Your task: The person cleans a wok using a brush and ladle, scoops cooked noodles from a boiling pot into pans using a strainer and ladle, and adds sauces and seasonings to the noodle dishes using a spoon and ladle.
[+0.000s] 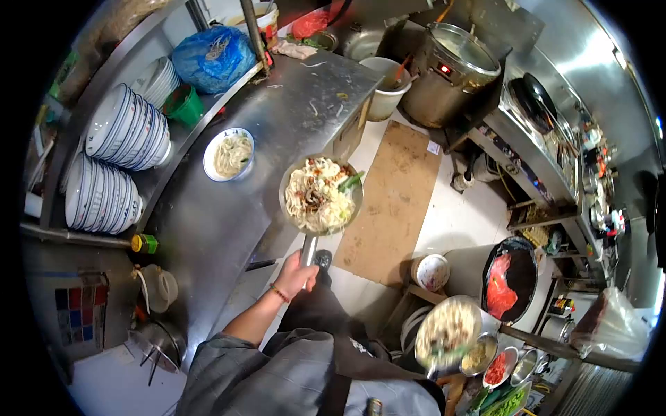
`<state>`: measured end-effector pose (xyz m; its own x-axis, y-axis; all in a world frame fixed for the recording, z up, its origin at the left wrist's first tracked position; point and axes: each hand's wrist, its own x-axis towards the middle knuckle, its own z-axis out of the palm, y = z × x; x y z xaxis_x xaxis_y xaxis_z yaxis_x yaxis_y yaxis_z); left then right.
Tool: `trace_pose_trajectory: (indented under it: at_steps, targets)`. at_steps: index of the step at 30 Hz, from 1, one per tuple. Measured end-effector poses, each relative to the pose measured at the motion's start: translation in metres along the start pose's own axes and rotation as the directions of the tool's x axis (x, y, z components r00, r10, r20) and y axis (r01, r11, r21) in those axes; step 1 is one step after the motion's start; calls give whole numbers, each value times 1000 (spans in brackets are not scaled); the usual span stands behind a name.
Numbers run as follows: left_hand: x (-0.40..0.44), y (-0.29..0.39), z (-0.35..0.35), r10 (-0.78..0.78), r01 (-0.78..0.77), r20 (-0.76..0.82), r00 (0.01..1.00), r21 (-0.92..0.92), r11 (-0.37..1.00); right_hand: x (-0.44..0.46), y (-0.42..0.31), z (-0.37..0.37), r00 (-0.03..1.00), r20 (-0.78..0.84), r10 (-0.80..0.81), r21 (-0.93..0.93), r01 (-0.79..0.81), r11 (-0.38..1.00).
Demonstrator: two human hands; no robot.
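My left hand (pixel 295 274) is wrapped round the metal handle of a pan (pixel 321 196) filled with noodles, a dark topping and some green pieces. The pan hangs in the air just off the counter's corner. On the steel counter (pixel 182 223), to the pan's left, stands a white bowl (pixel 229 154) with a blue rim and pale noodles inside. A second pan (pixel 448 331) of noodles, blurred, is at the lower right above the ingredient bowls. My right hand cannot be seen.
Stacked bowls (pixel 104 194) and a blue bag (pixel 214 59) fill the left shelf. A large pot (pixel 451 75) stands at the back. Cardboard (pixel 392 201) lies on the floor. At right are a black-lined bin (pixel 512 281) and a small bowl of red pieces (pixel 499 367).
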<state>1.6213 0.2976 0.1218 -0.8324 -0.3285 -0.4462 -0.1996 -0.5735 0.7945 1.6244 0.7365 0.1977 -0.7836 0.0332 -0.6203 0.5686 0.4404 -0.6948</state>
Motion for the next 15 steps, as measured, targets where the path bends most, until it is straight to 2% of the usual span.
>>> trace_pose_trajectory:
  at_steps: [3,4,5,6,7,8,9,11,13,15]
  targets:
    - [58,18,-28,40,-45,-61,997,-87,995,58,-95,59,976,204,-81,-64,96,993]
    - [81,18,-38,64,-74,-76,995,-144,987,90,-125,83,939,322,-119,-88,155,984]
    - [97,23,-42,71,-83,-77,995,-155,984,122,-148,111,945,300,-128,-15,139,990]
    - [113,29,-44,73,-99,-144,987,-179,979,154,-176,139,938,289,-189,-95,225,970]
    - [128,38,-45,76,-118,-208,975,-198,973,168,-223,168,916,380,-127,-32,150,988]
    - [137,44,-44,60,-111,-228,972,-215,970,190,-257,190,895,433,-103,-132,176,975]
    - [148,49,-44,94,-153,-252,963,-225,962,197,-295,223,924,368,-101,-111,151,982]
    - [175,45,-46,75,-165,-346,935,-237,958,264,-331,266,894,403,-199,-201,298,933]
    - [188,57,-34,83,-210,-424,902,-263,942,298,-382,305,857,472,-208,-244,354,903]
    - [202,55,-27,129,-244,-446,886,-211,947,349,-416,333,830,510,-224,-287,410,866]
